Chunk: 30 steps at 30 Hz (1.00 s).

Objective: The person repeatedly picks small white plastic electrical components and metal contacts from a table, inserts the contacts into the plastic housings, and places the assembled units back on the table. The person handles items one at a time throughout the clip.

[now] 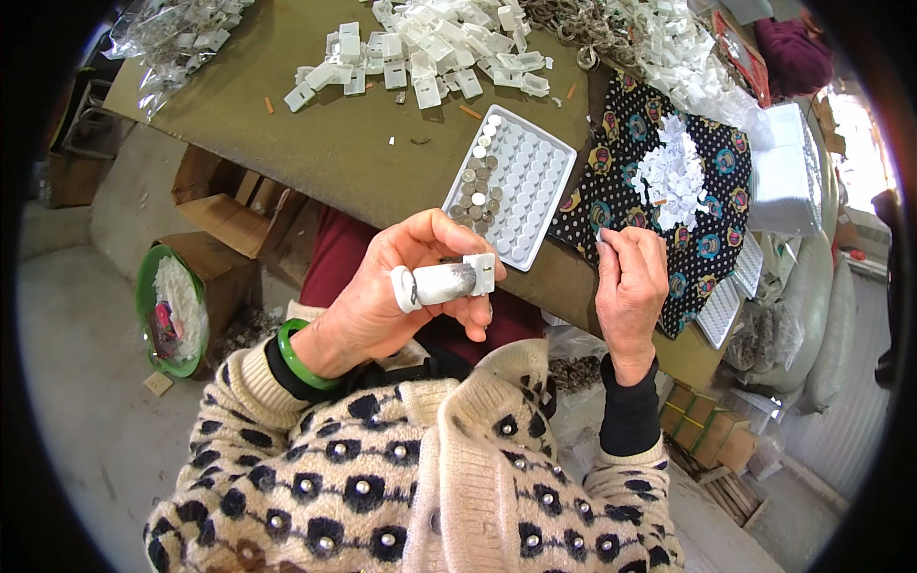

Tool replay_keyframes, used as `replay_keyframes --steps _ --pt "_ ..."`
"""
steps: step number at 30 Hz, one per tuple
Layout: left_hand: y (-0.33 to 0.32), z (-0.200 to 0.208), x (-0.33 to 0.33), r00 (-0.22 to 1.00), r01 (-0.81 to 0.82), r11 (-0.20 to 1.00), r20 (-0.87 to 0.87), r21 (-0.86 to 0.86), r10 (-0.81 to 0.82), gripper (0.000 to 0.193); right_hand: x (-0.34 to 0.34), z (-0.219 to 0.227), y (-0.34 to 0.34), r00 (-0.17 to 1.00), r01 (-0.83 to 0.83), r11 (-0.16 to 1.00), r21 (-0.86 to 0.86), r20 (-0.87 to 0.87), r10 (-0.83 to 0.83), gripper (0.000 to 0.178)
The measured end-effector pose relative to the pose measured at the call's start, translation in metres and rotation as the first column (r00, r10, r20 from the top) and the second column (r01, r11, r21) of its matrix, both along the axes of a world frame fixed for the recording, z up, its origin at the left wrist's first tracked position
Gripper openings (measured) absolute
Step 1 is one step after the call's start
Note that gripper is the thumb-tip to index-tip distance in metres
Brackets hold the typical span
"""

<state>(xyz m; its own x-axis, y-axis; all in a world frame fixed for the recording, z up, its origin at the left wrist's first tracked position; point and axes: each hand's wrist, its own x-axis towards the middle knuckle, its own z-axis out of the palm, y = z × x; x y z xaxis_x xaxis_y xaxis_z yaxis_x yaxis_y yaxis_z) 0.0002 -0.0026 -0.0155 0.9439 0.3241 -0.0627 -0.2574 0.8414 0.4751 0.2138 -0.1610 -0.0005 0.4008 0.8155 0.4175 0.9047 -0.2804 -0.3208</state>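
In the head view, the left hand (401, 291) is clenched around a small grey-white roll (439, 284), fingers wrapped over it and thumb across the top, so that one end carrying a white clip (480, 272) sticks out toward the other hand; held like this, close to the body and above the lap, that end is open to be worked on. The right hand (630, 282) is pinched shut, thumb against fingertips, on a tiny pale scrap (602, 235) too small to make out, and it hangs just beside the roll without touching it. Behind both hands, on the desk (315, 143), a white tray (511, 186) lies slanted within easy reach; some of its round pockets along the near-left side hold small metal discs, the rest look bare. To the right a dotted cloth (621, 191) bears a heap of white scraps (673, 172), probably kept there so the loose bits stay together near the pinching hand. Farther back lie scattered white clips (420, 53) and a pile of metal rings (573, 24). A green bangle (298, 358) sits on the left wrist.
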Motion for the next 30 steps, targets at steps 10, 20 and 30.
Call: replay_keyframes --steps 10,20,30 --pt "-0.006 -0.002 0.004 0.998 0.017 0.999 -0.066 -0.035 -0.019 0.02 0.008 0.002 -0.002 0.997 -0.074 0.997 0.008 0.031 0.074 0.016" --pt "-0.005 -0.005 0.001 0.997 0.019 0.994 -0.07 -0.107 -0.026 0.021 0.011 0.0 0.005 0.999 -0.014 0.993 0.116 -0.045 0.019 0.015" --pt "-0.004 0.0 -0.005 0.994 0.022 0.988 -0.104 -0.15 -0.038 0.029 -0.061 0.029 0.032 0.801 -0.215 0.931 0.296 -0.492 0.342 0.012"
